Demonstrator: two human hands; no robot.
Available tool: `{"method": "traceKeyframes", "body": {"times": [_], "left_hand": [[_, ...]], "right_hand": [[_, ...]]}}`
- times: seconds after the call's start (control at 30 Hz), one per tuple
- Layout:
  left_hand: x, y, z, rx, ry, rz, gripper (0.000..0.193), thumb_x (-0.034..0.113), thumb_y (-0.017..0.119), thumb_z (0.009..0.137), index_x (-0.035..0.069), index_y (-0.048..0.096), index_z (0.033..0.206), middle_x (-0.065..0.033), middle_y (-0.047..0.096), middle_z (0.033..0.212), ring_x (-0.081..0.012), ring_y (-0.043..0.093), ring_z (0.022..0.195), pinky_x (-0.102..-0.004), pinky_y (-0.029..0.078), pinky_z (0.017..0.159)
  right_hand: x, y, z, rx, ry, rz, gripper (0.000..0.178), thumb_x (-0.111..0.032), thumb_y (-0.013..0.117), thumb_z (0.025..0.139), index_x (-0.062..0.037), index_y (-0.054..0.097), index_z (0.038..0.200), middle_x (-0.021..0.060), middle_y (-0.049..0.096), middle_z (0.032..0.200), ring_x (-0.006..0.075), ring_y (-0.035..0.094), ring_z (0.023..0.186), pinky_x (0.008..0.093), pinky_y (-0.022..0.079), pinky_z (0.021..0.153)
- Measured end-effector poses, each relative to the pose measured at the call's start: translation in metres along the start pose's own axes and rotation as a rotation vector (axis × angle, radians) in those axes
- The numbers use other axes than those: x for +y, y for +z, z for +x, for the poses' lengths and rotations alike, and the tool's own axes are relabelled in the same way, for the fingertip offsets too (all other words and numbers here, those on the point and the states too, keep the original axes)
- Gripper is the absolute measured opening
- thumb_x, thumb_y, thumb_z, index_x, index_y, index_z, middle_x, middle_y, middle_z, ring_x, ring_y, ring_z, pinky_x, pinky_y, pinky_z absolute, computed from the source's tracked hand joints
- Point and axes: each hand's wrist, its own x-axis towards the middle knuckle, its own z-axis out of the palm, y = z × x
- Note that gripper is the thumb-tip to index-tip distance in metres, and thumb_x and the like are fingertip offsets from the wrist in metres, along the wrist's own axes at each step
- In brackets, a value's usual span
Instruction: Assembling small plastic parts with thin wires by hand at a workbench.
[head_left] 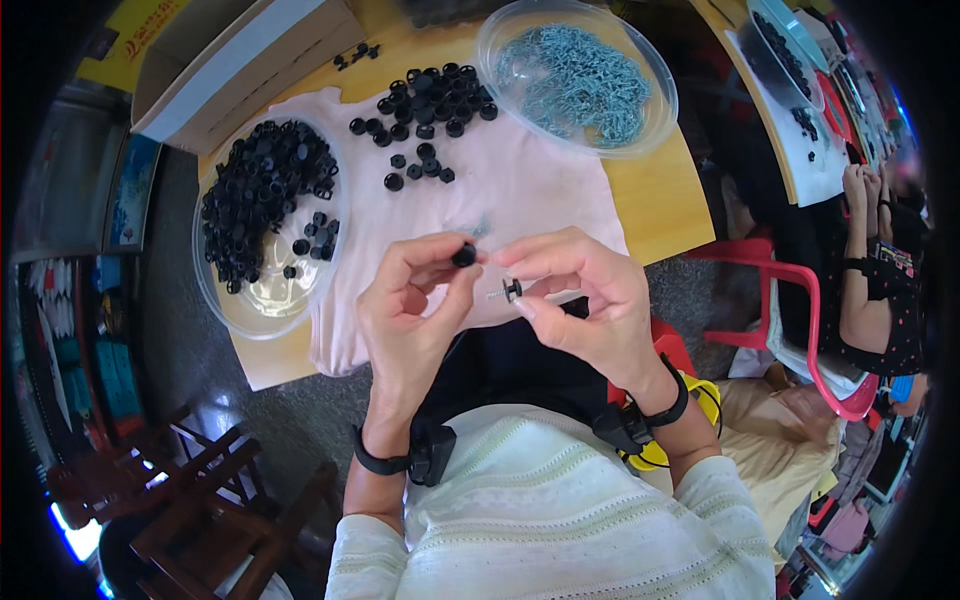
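My left hand pinches a small round black plastic cap between thumb and fingertips. Close beside it, my right hand grips a small black disc-like piece with a silver screw sticking out of it toward the left. The two pieces are apart, held above the near edge of a pale pink cloth. Beyond my hands, a pile of round black caps lies on the cloth, with a smaller cluster of black pieces nearer to me.
A see-through bowl at the left holds black plastic parts. Silver-blue screws fill another bowl at the far right of the wooden table. An open cardboard box stands far left. At right are a red chair and another person's arm.
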Motion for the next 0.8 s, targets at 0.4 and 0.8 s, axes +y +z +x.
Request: {"method": "traceKeyframes", "body": {"times": [0.4, 0.8], "left_hand": [[0.013, -0.009, -0.039, -0.132, -0.105, -0.362, 0.028, -0.009, 0.064, 0.082, -0.003, 0.065, 0.11, -0.0104, 0.057, 0.111, -0.0132, 0.061, 0.091, -0.026, 0.052, 0.085], [0.013, -0.001, -0.046, -0.07, -0.012, -0.26, 0.026, -0.01, 0.063, 0.083, -0.005, 0.059, 0.108, -0.0117, 0.064, 0.104, -0.0141, 0.063, 0.091, -0.0259, 0.052, 0.084]], "right_hand": [[-0.005, 0.012, -0.025, -0.075, 0.076, 0.303, 0.025, 0.005, 0.062, 0.084, 0.0045, 0.059, 0.109, 0.0137, 0.064, 0.108, 0.0167, 0.064, 0.098, 0.0287, 0.054, 0.086], [-0.014, 0.011, -0.032, -0.076, -0.087, 0.014, 0.023, 0.002, 0.064, 0.083, 0.0046, 0.06, 0.105, 0.0146, 0.065, 0.109, 0.0154, 0.065, 0.095, 0.0282, 0.055, 0.082]]}}
